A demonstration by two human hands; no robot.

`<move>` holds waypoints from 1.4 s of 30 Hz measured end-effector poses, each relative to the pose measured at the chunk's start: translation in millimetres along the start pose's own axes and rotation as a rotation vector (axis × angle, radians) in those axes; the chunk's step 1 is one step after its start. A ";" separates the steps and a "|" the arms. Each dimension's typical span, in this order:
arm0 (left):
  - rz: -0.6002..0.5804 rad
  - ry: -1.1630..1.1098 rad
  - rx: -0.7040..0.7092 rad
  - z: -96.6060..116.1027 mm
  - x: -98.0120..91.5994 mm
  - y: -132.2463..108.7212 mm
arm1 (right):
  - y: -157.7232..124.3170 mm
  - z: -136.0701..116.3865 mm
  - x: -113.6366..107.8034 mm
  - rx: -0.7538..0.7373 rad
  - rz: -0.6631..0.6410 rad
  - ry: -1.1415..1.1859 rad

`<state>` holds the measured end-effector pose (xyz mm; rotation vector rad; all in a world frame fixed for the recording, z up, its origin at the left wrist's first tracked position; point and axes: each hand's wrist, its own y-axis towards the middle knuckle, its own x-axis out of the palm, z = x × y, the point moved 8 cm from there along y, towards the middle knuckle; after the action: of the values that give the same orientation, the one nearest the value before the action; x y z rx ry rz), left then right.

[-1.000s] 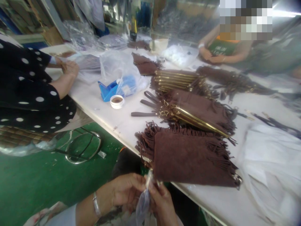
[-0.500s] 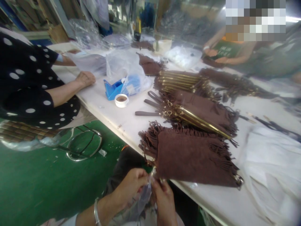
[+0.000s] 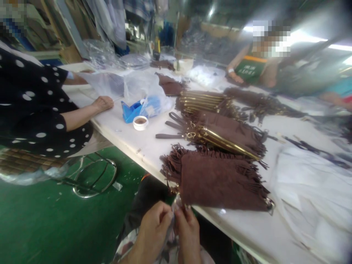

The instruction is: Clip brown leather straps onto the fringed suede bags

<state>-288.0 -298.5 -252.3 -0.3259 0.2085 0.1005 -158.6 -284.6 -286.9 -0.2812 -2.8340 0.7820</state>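
Note:
A dark brown fringed suede bag (image 3: 217, 181) lies flat at the table's near edge, with metal hardware at its lower corners. Just below its left corner, my left hand (image 3: 156, 223) is closed, thumb against the fingers, on a thin piece of clear plastic film (image 3: 176, 202). My right hand (image 3: 187, 227) pinches the same film from the other side. Both hands are close together in front of the table edge, over my lap. Their fingertips partly hide the film and the bag's corner hardware.
Behind lie stacked brown bags (image 3: 228, 130) with gold zips and wrist straps. A blue tape dispenser (image 3: 130, 112), a white tape roll (image 3: 140, 123) and white sheets (image 3: 310, 183) are on the table (image 3: 129, 146). One co-worker's hand (image 3: 103, 103) rests at left; another person stands across.
My left hand has turned more upright and sits closer to my right hand; less film shows between them. The view has shifted slightly. The co-worker across appears more upright.

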 end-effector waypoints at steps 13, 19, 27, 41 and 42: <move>-0.019 -0.168 0.064 8.6 3.1 16.4 | -10.7 5.4 16.9 0.092 -0.272 0.191; -0.126 -0.418 0.003 5.1 5.2 24.4 | -19.4 14.6 -24.8 0.026 -0.339 -0.039; -0.175 -0.472 -0.095 -1.6 10.3 15.6 | -15.3 -42.9 -71.6 -0.219 -0.138 -0.204; -0.239 -0.510 -0.077 -0.8 32.4 7.3 | -36.7 -21.5 -38.9 -0.336 -0.123 -0.402; -0.243 -0.513 -0.084 -0.2 31.6 6.9 | -37.2 -13.7 -35.7 -0.296 -0.154 -0.372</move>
<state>-258.1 -290.1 -261.5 -0.3961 -0.3439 -0.0495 -125.9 -317.6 -260.5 0.0511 -3.2722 0.4156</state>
